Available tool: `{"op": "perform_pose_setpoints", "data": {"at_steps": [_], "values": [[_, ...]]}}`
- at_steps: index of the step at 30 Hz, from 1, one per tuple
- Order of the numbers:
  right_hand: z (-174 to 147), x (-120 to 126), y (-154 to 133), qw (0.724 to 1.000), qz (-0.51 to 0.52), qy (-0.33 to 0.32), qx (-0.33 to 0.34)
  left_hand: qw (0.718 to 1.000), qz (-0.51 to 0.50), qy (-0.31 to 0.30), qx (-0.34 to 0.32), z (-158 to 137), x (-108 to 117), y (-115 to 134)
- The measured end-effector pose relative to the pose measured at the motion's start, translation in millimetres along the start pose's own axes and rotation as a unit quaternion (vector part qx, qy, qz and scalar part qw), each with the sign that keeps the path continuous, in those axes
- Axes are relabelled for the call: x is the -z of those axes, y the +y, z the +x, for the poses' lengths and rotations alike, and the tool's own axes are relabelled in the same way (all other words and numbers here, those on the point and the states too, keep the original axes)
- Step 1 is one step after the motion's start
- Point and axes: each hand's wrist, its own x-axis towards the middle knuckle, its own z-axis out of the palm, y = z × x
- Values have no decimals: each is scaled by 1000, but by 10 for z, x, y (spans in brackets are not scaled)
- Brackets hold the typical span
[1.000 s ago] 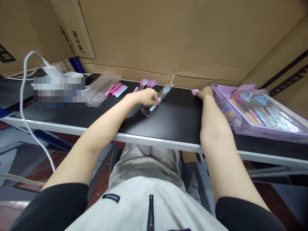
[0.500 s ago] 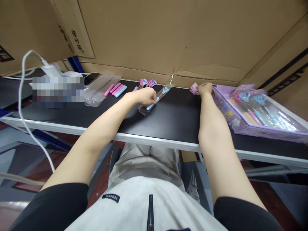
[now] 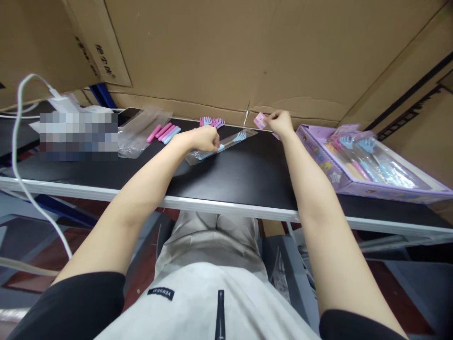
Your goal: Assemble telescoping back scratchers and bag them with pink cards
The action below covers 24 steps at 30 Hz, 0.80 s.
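My left hand (image 3: pixel 208 139) is closed around the handle part of a light-blue back scratcher (image 3: pixel 239 137), which lies in a clear plastic sleeve (image 3: pixel 252 133) slanting across the black tabletop. Its claw end points right and away from me. Between the thumb and fingers of my right hand (image 3: pixel 282 123) is a small pink printed card (image 3: pixel 260 120), raised near the back edge. Beneath that hand, a bit of another pink card (image 3: pixel 276 136) shows. Behind my left hand are several pink and blue claw heads (image 3: pixel 216 123); my hand and forearm hide their lower parts.
Several pink and blue handles (image 3: pixel 165 132) lie at left beside empty clear sleeves (image 3: pixel 139 132). A purple display box (image 3: pixel 320 163) with bagged back scratchers stands at right. Cardboard (image 3: pixel 198 56) walls the back. A white cable (image 3: pixel 17 141) hangs at far left.
My right hand has moved left, away from the purple box, with the pink card lifted. The sleeve with the blue back scratcher has turned to a flatter slant under my left hand.
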Motion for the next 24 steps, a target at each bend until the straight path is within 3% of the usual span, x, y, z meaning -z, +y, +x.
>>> {"op": "perform_pose_setpoints", "data": {"at_steps": [8,24], "values": [[-411,-73,-156,995,-50,-82,18,999,-13,-29,13,-66,68,37],[-426,-310,15,994,-56,-70,56,1000,21,8,3,13,-49,9]]}}
